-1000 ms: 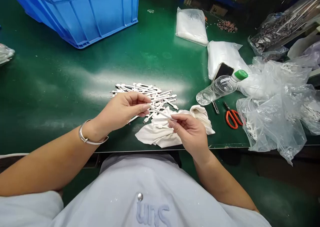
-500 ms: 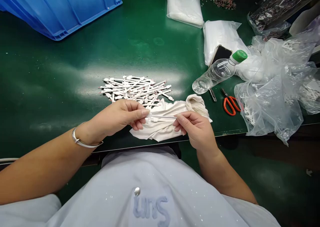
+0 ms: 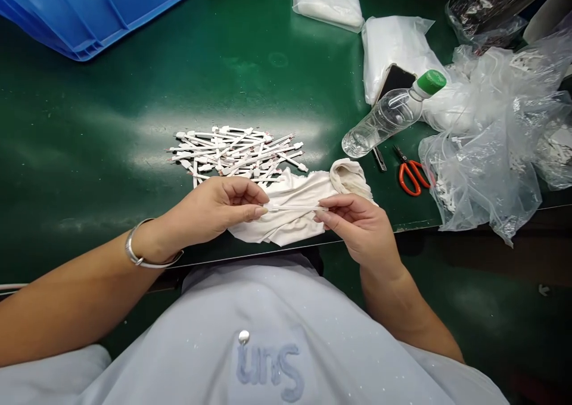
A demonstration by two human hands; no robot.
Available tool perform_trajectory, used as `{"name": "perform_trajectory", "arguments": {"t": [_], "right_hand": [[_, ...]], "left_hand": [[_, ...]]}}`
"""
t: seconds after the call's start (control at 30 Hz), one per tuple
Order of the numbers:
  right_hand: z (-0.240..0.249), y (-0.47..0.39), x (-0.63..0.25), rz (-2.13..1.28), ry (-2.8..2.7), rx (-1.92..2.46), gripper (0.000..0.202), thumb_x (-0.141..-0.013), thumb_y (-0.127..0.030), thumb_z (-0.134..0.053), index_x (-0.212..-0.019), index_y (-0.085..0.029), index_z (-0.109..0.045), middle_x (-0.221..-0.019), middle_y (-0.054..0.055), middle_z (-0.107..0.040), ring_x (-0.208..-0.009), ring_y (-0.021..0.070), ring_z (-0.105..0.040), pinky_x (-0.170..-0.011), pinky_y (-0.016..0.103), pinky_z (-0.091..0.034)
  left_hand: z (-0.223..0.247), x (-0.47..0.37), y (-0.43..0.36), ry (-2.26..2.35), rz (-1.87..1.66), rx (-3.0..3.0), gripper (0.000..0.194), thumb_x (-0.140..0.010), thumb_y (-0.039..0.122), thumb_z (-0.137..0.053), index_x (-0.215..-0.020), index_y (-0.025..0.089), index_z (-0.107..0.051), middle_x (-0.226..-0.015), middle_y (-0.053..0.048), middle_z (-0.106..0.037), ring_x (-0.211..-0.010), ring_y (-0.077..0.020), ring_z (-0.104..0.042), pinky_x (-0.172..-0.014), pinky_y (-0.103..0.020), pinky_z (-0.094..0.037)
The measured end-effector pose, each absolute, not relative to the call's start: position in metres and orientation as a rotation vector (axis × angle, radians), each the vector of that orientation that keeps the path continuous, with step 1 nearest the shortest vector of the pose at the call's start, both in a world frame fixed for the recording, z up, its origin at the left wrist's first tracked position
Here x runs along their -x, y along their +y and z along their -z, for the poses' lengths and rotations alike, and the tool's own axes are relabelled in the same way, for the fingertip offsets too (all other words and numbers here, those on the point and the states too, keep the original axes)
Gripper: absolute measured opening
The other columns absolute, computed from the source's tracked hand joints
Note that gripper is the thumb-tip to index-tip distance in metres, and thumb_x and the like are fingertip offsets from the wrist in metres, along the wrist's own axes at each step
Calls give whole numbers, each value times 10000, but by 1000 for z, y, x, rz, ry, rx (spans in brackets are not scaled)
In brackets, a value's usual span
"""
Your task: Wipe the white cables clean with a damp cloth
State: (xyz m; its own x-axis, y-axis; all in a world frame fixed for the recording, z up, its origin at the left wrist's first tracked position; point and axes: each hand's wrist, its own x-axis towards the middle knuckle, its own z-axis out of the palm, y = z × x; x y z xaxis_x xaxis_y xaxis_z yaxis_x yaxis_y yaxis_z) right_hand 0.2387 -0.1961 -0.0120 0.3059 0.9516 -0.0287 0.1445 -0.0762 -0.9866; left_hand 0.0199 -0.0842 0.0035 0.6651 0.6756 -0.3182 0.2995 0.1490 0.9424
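My left hand (image 3: 218,205) and my right hand (image 3: 357,223) pinch the two ends of a thin white stick-like part (image 3: 295,208), held level just above a crumpled cream cloth (image 3: 308,193) at the table's near edge. Behind the left hand lies a loose pile of several similar white parts (image 3: 235,153) on the green table (image 3: 111,143). A silver bangle sits on my left wrist.
A clear plastic bottle with a green cap (image 3: 388,116) lies on its side right of the cloth, beside red-handled scissors (image 3: 412,175). Crumpled clear plastic bags (image 3: 491,155) fill the right side. White packets (image 3: 328,0) and a blue crate (image 3: 93,6) stand at the back.
The held part has gone from tilted to level between both hands. The view has shifted so everything on the table sits higher in the frame.
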Motion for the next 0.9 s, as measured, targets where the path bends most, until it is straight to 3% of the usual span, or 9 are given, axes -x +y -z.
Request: {"name": "perform_trajectory", "arguments": {"t": [0.23,0.43,0.57,0.77,0.9], "right_hand": [[17,-199,-240,-906,-1113,1471,164,-706,-237,-781,-858,-221,-722,-780,1,-715,-712,127,-663,-646,261,-571],[20,-203,-244,-881,-1210,1565,170,-765,-319,-732,-890,-204,-725,-755,12,-704,-644,125,-626,-599,273,-544],[18,-206,-256,-808,-1585,1634,152,-805,-338,-693,-895,-217,-718,-831,28,-710,-669,134,-610,-629,284,-515],[21,-182,-286,-1,-1581,1858,266,-867,-443,-593,-767,-210,-675,-782,60,-630,-812,206,-575,-781,369,-462],[42,-158,-294,195,-1608,2043,373,-805,-551,-626,-790,-182,-685,-844,106,-605,-890,268,-540,-859,444,-425]], "left_hand": [[-1,-20,-83,867,-318,-1491,266,-730,368,-731,-905,170,-702,-699,-5,-641,-628,-98,-556,-542,-172,-442],[0,-19,-83,851,-215,-1564,282,-778,404,-669,-927,167,-709,-744,-25,-679,-644,-118,-573,-560,-194,-448],[5,-18,-85,762,-104,-1904,272,-837,410,-579,-929,191,-710,-853,-40,-709,-750,-158,-625,-665,-232,-475],[7,-18,-85,654,29,-2326,281,-875,376,-493,-952,204,-701,-890,-45,-697,-808,-181,-625,-708,-253,-436],[7,-16,-83,657,62,-2365,319,-851,457,-530,-974,213,-694,-858,-37,-687,-749,-173,-606,-657,-247,-402]]}}
